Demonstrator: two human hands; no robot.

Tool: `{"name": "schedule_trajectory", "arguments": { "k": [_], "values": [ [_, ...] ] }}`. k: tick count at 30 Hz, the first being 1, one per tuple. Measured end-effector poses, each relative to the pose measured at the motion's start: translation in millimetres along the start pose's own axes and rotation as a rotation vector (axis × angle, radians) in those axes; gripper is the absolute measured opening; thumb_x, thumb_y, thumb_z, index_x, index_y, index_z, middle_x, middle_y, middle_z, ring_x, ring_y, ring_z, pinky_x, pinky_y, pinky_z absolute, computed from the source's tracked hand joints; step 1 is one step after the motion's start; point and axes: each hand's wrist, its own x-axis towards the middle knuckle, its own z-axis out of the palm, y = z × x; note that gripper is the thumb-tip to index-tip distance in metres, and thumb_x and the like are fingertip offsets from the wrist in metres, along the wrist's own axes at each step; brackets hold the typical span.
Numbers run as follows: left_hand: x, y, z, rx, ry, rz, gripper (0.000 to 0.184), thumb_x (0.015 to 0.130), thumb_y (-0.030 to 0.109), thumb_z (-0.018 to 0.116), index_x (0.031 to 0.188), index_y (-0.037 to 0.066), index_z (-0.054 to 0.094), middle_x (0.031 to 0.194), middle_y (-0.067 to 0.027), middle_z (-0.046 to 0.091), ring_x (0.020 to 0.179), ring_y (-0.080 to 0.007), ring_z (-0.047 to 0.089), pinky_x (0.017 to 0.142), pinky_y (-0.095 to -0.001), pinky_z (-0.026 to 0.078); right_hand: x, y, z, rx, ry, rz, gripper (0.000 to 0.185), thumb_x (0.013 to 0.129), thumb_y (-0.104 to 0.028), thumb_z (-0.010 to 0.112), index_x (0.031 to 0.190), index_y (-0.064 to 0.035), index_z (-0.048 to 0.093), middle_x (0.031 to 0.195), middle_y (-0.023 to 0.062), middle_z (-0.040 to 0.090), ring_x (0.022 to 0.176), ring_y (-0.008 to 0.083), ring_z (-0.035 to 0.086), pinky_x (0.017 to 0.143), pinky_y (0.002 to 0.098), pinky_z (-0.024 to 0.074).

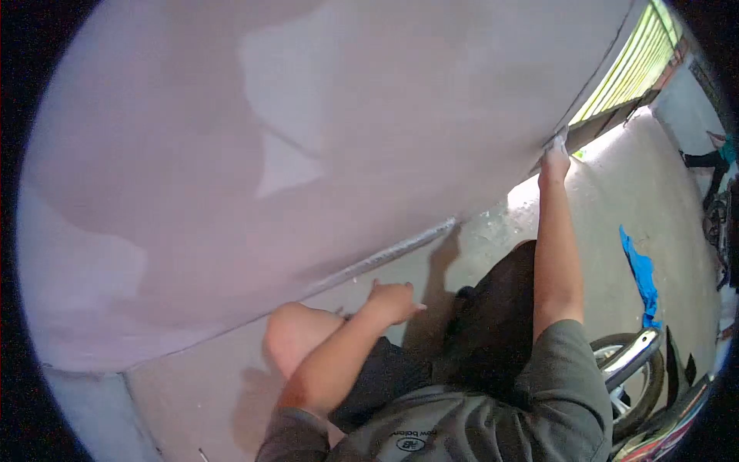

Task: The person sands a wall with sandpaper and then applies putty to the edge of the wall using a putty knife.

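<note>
My right hand (pixel 556 154) is stretched out far to the upper right, at the edge of the wall (pixel 431 100). Its fingers are closed round something pale with a thin dark edge, pressed to the wall; it is too small to name. My left hand (pixel 394 301) hangs above the floor beside my bent knee, its fingers loosely apart and nothing seen in them. The wall surface is pinkish with smoother, lighter patches (pixel 281 77). A whitish ridge (pixel 400 245) runs along the wall's foot, a little beyond my left hand.
A motorcycle's front wheel (pixel 635 369) stands close on my right. A crumpled blue cloth or plastic piece (pixel 640 269) lies on the concrete floor (pixel 608 200). Past the wall's edge is a slatted gate (pixel 635 65) with light behind it. Another person (pixel 720 158) is at the far right.
</note>
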Motion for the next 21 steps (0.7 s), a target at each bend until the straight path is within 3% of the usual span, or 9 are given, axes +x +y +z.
{"name": "schedule_trajectory", "arguments": {
  "k": [2,8,10,12,15,18,21],
  "values": [
    [-1,10,-5,-0.029,0.009,0.041,0.069,0.096,0.057,0.052,0.136,0.001,0.050,0.118,-0.0237,0.066,0.113,-0.0402,0.063,0.100,-0.0612,0.040,-1,1,2,0.025,0.015,0.159,0.057,0.101,-0.042,0.054,0.133,0.0061,0.056,0.129,0.0072,0.061,0.110,0.0178,0.056,0.091,0.0311,0.0457],
    [-2,44,-41,-0.053,0.244,0.069,0.057,0.097,0.047,0.055,0.132,0.002,0.053,0.121,-0.0218,0.066,0.115,-0.0399,0.062,0.098,-0.0610,0.042,-37,11,39,-0.103,0.343,0.143,0.056,0.102,-0.045,0.048,0.125,0.0030,0.063,0.121,0.0165,0.067,0.107,0.0298,0.062,0.096,0.0366,0.0457],
    [5,47,-47,-0.090,0.281,0.094,0.055,0.097,0.044,0.054,0.134,0.003,0.051,0.121,-0.0218,0.066,0.113,-0.0403,0.063,0.095,-0.0603,0.044,-42,20,42,-0.228,0.383,0.165,0.058,0.102,-0.046,0.045,0.121,0.0045,0.065,0.124,0.0213,0.066,0.114,0.0338,0.061,0.097,0.0370,0.0459],
    [17,43,-49,-0.031,0.271,0.108,0.056,0.098,0.044,0.054,0.136,0.003,0.050,0.121,-0.0226,0.066,0.113,-0.0401,0.063,0.095,-0.0604,0.045,-42,25,46,-0.301,0.359,0.159,0.052,0.103,-0.038,0.043,0.126,0.0043,0.062,0.122,0.0261,0.065,0.115,0.0427,0.061,0.099,0.0422,0.0454],
    [14,47,-69,0.067,0.264,0.128,0.065,0.094,0.043,0.061,0.141,0.001,0.044,0.121,-0.0278,0.063,0.114,-0.0453,0.060,0.098,-0.0557,0.046,-51,22,58,-0.319,0.484,-0.005,0.053,0.104,-0.037,0.040,0.127,0.0054,0.061,0.122,0.0278,0.065,0.115,0.0440,0.061,0.100,0.0437,0.0455],
    [9,49,-82,0.066,0.175,0.065,0.072,0.094,0.052,0.059,0.142,0.002,0.043,0.122,-0.0293,0.063,0.117,-0.0456,0.059,0.099,-0.0557,0.045,-45,14,49,-0.373,0.422,0.052,0.051,0.104,-0.035,0.039,0.128,0.0049,0.061,0.124,0.0284,0.063,0.116,0.0438,0.059,0.101,0.0436,0.0450],
    [17,41,-65,-0.082,0.231,0.183,0.081,0.092,0.063,0.054,0.144,0.001,0.043,0.122,-0.0306,0.062,0.118,-0.0457,0.058,0.101,-0.0556,0.043,-15,31,31,-0.510,0.375,-0.044,0.055,0.104,-0.042,0.037,0.120,0.0011,0.067,0.115,0.0262,0.068,0.110,0.0448,0.062,0.097,0.0452,0.0467]
  ]
}}
